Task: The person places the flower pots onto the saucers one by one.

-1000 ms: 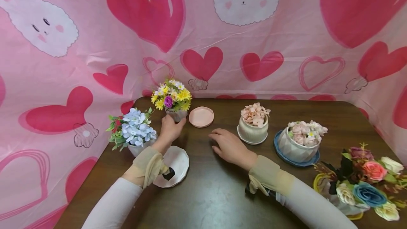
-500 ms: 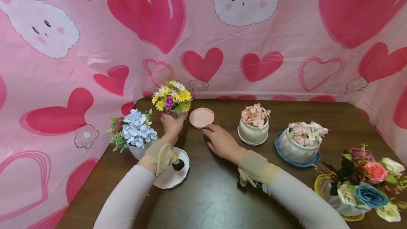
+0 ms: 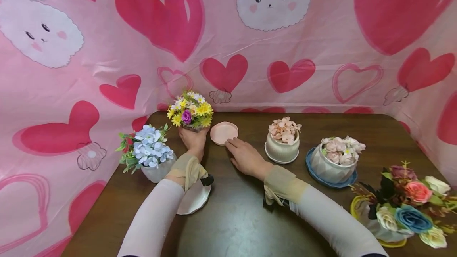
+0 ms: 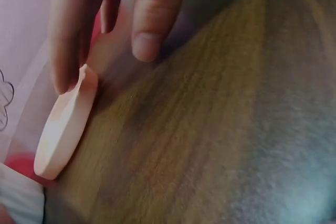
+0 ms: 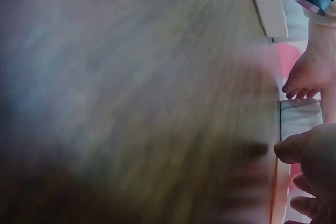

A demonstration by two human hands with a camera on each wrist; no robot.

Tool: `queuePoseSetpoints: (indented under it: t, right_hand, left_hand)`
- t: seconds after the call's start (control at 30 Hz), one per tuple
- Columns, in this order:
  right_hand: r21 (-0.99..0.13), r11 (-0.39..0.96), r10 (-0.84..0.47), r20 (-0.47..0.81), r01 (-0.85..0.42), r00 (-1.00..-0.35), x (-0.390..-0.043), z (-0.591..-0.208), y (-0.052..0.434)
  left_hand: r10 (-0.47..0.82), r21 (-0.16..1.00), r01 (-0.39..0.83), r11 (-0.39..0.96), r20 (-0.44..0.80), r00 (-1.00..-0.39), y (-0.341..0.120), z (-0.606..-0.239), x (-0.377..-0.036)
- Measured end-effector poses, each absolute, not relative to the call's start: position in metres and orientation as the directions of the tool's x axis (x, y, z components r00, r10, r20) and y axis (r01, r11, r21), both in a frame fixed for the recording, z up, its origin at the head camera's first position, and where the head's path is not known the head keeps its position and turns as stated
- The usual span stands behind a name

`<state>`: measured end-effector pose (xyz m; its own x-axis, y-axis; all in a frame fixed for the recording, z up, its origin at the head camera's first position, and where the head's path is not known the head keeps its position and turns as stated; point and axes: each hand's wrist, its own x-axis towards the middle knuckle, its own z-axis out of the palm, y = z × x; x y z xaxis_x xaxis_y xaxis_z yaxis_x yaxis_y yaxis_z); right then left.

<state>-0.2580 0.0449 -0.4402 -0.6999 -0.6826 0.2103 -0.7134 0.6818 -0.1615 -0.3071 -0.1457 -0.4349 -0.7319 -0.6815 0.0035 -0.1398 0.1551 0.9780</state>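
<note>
yellow and purple blooms top the small flower pot (image 3: pixel 191 115) my left hand (image 3: pixel 192 139) grips from below at the far left of the wooden table (image 3: pixel 235 217), fingers curled round its base. my right hand (image 3: pixel 244 156) lies flat, fingers straight and loosely together, tips touching the pink saucer (image 3: pixel 223 133) just beside that pot.

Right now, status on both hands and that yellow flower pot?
Left hand grips yellow flower pot, apparently lifted. Right hand flat on table, fingertips touching pink saucer. Nothing between pot and saucer.
</note>
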Motion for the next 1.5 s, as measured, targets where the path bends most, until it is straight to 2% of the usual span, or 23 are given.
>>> queuePoseSetpoints:
  t: [0.2, 0.5, 0.97, 1.13, 1.27, 1.5]
  right_hand:
    - [-0.147, 0.680, -0.690, 0.205, -0.719, -0.694, -0.259, -0.444, 0.046]
    - [-0.105, 0.666, -0.698, 0.261, -0.738, -0.667, -0.260, -0.443, 0.047]
    - [-0.102, 0.630, -0.722, 0.287, -0.770, -0.629, -0.252, -0.442, 0.061]
    - [-0.095, 0.609, -0.728, 0.327, -0.787, -0.603, -0.246, -0.444, 0.068]
    - [-0.111, 0.610, -0.725, 0.320, -0.785, -0.609, -0.238, -0.444, 0.074]
    - [-0.099, 0.608, -0.731, 0.318, -0.788, -0.604, -0.222, -0.440, 0.085]
  left_hand:
    - [-0.680, 0.974, -0.144, 0.175, 0.013, -0.733, -0.147, -0.437, -0.311]
    - [-0.682, 0.965, -0.059, 0.257, 0.138, -0.718, -0.156, -0.441, -0.323]
    - [-0.696, 0.984, -0.008, 0.179, 0.121, -0.708, -0.159, -0.445, -0.330]
    - [-0.689, 0.991, 0.012, 0.130, 0.099, -0.718, -0.161, -0.446, -0.328]
    - [-0.672, 0.994, 0.027, 0.107, 0.093, -0.734, -0.162, -0.448, -0.326]
    - [-0.675, 0.986, 0.038, 0.165, 0.141, -0.724, -0.164, -0.449, -0.327]
